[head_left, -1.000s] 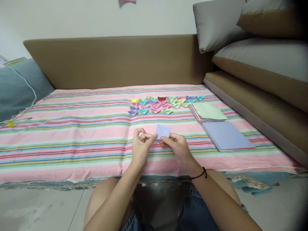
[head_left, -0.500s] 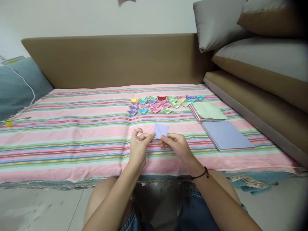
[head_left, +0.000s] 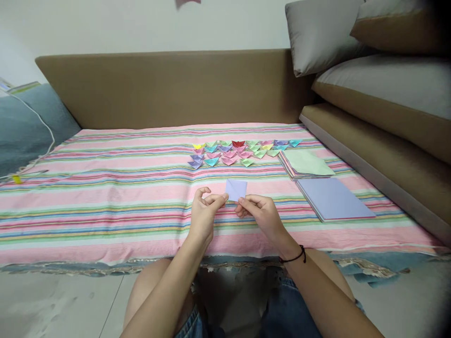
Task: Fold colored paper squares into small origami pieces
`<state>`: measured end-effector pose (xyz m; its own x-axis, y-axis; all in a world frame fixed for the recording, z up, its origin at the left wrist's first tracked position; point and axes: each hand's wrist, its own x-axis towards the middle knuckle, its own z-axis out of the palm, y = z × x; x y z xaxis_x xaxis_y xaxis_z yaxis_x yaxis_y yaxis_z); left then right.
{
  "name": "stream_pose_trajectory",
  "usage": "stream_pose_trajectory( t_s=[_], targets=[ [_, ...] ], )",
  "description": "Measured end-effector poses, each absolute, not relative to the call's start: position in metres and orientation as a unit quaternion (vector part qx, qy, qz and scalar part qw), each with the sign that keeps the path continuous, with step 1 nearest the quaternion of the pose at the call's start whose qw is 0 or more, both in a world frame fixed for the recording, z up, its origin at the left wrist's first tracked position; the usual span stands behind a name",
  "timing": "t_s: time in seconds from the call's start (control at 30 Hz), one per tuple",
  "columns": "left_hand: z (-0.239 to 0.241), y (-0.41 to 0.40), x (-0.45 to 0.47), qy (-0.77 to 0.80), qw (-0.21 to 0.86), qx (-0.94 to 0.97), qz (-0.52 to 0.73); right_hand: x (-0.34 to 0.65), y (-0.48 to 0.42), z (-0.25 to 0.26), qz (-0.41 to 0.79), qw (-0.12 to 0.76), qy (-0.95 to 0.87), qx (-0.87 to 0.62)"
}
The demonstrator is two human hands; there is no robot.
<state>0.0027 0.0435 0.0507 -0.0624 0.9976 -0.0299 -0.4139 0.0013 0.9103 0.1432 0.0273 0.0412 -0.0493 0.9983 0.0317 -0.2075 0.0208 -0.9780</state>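
Note:
A small folded lilac paper [head_left: 236,189] is held up above the striped cloth [head_left: 105,197], pinched from both sides. My left hand [head_left: 204,213] grips its left lower corner between thumb and forefinger. My right hand [head_left: 259,216] pinches its right lower corner, fingers curled, a black band on the wrist. Beyond the hands lie several small folded paper shapes [head_left: 239,151] in many colours, set in rows.
Two stacks of square paper lie to the right: a lilac-topped stack [head_left: 333,198] and a pale green-topped stack [head_left: 306,163]. Brown and grey cushions [head_left: 373,94] rise at the right. A white cable [head_left: 38,126] runs over a grey-blue cushion at the left.
The lilac paper has been folded narrower and now looks like a smaller upright rectangle. Both hands stayed in nearly the same place.

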Motion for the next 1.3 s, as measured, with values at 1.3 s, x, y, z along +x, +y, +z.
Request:
stream_pose_trajectory(
  t_s=[1.3],
  targets=[
    [0.051,0.040,0.001,0.399,0.581,0.532,0.470,0.154,0.035,0.033,0.518,0.538,-0.519,-0.415]
  ],
)
